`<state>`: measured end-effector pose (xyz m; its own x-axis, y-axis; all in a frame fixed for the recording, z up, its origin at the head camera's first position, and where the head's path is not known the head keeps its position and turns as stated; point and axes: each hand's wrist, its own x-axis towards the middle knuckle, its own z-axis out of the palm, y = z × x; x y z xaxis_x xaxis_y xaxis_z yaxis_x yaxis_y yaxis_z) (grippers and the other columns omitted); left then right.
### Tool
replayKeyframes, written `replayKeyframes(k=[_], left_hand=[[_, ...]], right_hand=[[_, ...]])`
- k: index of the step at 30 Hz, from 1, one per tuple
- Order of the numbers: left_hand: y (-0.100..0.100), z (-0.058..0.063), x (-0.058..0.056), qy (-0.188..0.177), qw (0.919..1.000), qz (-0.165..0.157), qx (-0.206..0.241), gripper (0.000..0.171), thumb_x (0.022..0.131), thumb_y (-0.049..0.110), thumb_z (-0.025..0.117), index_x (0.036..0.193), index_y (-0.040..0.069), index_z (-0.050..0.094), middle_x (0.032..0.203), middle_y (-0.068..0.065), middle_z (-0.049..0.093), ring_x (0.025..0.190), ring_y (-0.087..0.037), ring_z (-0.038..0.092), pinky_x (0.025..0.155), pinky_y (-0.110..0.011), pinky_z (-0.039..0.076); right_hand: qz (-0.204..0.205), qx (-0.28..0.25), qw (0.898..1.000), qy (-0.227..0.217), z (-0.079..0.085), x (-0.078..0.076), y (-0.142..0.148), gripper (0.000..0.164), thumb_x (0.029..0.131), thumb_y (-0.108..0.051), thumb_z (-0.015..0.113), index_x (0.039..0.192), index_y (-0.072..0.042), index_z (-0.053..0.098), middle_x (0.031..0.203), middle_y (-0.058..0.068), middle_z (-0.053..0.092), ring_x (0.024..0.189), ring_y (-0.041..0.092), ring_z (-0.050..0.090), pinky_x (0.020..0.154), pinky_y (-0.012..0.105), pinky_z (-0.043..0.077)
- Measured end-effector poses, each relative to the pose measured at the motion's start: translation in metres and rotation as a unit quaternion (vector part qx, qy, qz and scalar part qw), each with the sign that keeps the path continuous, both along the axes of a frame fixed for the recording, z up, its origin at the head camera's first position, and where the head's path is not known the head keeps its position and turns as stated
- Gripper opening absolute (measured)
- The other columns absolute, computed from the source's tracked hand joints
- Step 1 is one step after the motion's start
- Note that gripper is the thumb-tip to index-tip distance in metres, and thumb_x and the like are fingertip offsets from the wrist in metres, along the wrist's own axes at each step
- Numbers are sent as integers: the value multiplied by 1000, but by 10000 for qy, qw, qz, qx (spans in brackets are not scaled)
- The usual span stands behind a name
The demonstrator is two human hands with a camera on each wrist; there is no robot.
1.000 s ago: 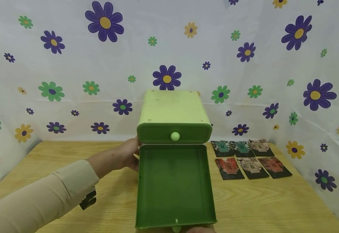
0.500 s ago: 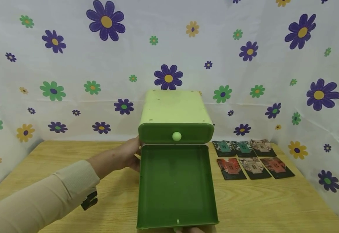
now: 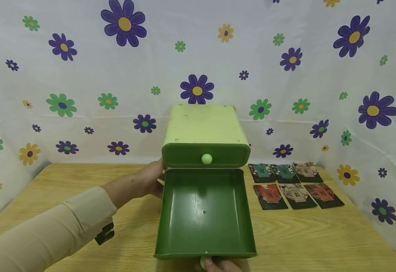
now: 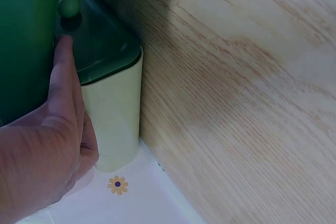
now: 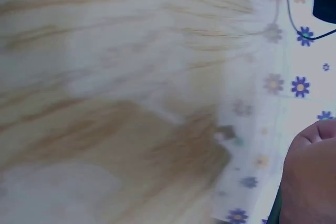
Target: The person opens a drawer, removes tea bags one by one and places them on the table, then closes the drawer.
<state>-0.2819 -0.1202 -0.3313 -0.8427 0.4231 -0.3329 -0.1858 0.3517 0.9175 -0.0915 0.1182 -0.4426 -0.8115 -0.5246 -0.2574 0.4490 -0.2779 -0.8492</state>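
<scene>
A small cream drawer cabinet [image 3: 204, 122] stands on the table, its top green drawer pushed in. Beneath that, a green drawer [image 3: 201, 223] is pulled far out with nothing inside. My left hand [image 3: 148, 179] rests against the cabinet's left side; in the left wrist view one straight finger reaches along a lower, closed drawer front [image 4: 102, 51] with its own knob [image 4: 69, 7]. At the pulled-out drawer's front edge, my right hand [image 3: 223, 265] pinches its light green knob [image 3: 202, 262]. Only part of the right hand [image 5: 312, 177] shows in the right wrist view.
Several small printed packets [image 3: 269, 196] lie in two rows on the wooden table [image 3: 306, 234], right of the cabinet. A white flower-patterned cloth [image 3: 150, 56] hangs behind and at both sides. In the right wrist view a dark cable [image 5: 291, 17] runs at the upper right.
The pulled-out drawer has changed tilt: its front edge sits higher in view and more of its side walls shows. My right hand has come further into view at the knob. The left hand stays put.
</scene>
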Motion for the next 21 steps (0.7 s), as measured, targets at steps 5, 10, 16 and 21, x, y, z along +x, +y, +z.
replayKeyframes(k=[5, 10, 16, 21], left_hand=[[0, 1, 0, 38, 10000, -15, -71, 81, 98, 73, 17, 134, 5, 45, 120, -24, 55, 89, -32, 66, 74, -43, 60], [0, 0, 0, 121, 9998, 6, -144, 80, 99, 72, 17, 127, 4, 49, 114, -21, 59, 83, -30, 67, 71, -41, 60], [-1, -1, 2, 63, 9996, 86, -276, 81, 99, 72, 16, 129, 4, 47, 118, -23, 59, 87, -32, 66, 72, -41, 59], [0, -1, 2, -13, 9995, 135, -275, 80, 99, 72, 16, 127, 4, 47, 118, -22, 58, 87, -33, 65, 71, -40, 58]], right_hand=[[-53, 746, 9972, 102, 34, -1, -1, 49, 106, -37, 43, 120, 8, 57, 79, -1, 57, 67, 4, 58, 64, 22, 50], [7, 787, 9969, 33, 53, -2, 1, 47, 107, -40, 41, 119, 1, 59, 73, -4, 59, 56, 3, 46, 57, 21, 41], [81, 890, 9960, 30, 64, -6, 1, 49, 106, -44, 41, 123, -2, 60, 78, -5, 63, 58, 3, 49, 58, 20, 44], [0, 934, 9955, 180, 70, -15, 3, 48, 109, -40, 35, 124, -2, 60, 76, -5, 61, 62, 4, 52, 60, 20, 45]])
